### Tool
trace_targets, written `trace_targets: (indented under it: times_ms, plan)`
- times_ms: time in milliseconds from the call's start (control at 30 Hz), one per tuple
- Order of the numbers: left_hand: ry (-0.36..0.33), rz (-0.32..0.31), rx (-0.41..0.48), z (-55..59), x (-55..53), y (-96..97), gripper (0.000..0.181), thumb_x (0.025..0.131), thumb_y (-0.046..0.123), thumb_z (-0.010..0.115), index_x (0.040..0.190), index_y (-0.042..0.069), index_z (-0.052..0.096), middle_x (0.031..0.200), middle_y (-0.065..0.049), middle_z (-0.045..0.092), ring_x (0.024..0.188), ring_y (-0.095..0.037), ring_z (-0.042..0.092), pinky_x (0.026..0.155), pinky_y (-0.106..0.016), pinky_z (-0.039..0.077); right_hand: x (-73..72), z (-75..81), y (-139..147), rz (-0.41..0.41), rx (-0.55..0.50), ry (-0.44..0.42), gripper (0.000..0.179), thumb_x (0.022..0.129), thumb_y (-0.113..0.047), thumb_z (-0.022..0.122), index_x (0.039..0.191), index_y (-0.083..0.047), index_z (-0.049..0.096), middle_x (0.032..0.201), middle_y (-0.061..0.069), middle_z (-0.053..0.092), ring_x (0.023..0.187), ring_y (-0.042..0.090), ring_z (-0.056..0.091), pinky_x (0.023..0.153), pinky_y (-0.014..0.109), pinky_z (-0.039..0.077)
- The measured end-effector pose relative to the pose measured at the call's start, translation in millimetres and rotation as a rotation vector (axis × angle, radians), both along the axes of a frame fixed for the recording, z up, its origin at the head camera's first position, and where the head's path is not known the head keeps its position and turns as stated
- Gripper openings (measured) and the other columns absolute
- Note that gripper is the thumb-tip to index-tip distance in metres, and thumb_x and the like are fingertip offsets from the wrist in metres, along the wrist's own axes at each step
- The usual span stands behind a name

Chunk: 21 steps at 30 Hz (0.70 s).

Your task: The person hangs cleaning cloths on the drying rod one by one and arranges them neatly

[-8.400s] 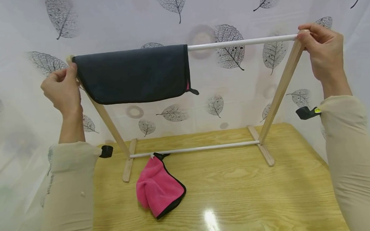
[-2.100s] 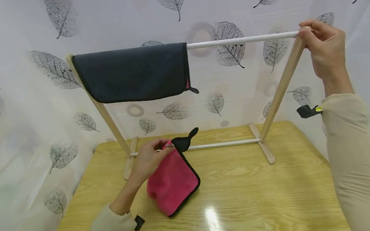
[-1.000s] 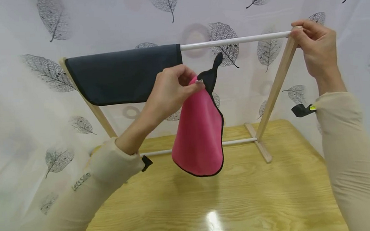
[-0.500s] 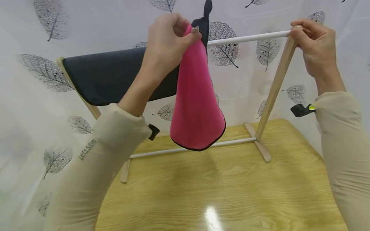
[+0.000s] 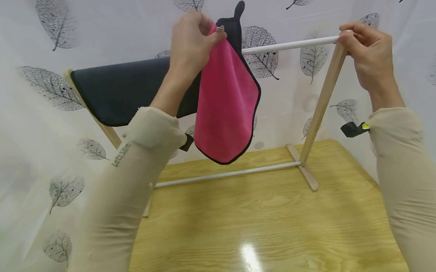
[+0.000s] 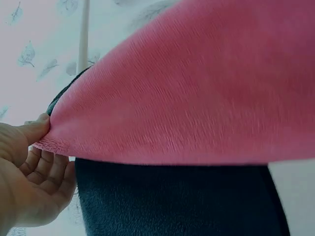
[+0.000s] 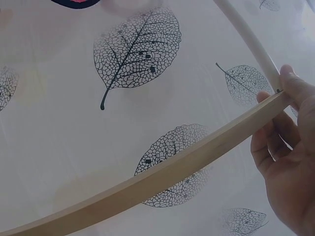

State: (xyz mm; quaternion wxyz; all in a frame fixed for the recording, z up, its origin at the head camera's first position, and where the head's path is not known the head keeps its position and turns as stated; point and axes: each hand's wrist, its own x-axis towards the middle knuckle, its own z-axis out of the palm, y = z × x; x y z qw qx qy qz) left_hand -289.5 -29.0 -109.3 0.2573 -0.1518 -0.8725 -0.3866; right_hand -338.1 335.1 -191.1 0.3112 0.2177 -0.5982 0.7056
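Note:
My left hand [image 5: 192, 40] pinches the upper edge of a pink towel [image 5: 222, 107] with black trim, near its small tag. The towel hangs down in front of the rack, its black corner and loop standing up above the white top rod [image 5: 291, 45]. My right hand [image 5: 371, 56] grips the top of the right wooden post [image 5: 325, 97], where the rod meets it; the right wrist view shows thumb and fingers around that joint. A dark grey towel [image 5: 123, 89] drapes over the left part of the rod, partly hidden behind my left hand and the pink towel.
The rack's wooden feet [image 5: 309, 178] and lower white rod [image 5: 227, 174] stand on a wood-grain table [image 5: 267, 224]. Behind it hangs a pale curtain [image 5: 275, 108] with leaf prints. My left forearm hides much of the left post.
My left hand left the left post, took the pink towel from the table and lifted it to the top rod. Lately it shifted slightly left. My right hand keeps its grip on the post.

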Motion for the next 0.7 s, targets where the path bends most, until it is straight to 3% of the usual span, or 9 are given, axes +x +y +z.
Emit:
trace_targets:
  times_ms: [467,700]
  plan:
    - [-0.071,0.045,-0.122,-8.9,-11.0,13.9,0.03,0.089,0.034,0.061,0.106,0.01,0.064,0.103,-0.003,0.063,0.087,-0.013,0.058,0.072,-0.02,0.048,1.6,0.1,1,-0.009,-0.014,0.004,0.033,0.076,-0.006,0.075,0.105,0.009,0.065,0.082,0.011,0.061,0.069,0.015,0.048,0.063,0.018,0.045]
    - [-0.076,0.071,-0.117,-9.7,-13.4,13.8,0.027,0.088,0.034,0.064,0.098,0.009,0.064,0.101,-0.003,0.063,0.087,-0.012,0.055,0.071,-0.021,0.047,2.7,0.4,-2,-0.035,-0.007,-0.017,0.032,0.078,-0.008,0.074,0.107,0.004,0.067,0.089,0.011,0.063,0.075,0.016,0.053,0.067,0.019,0.047]
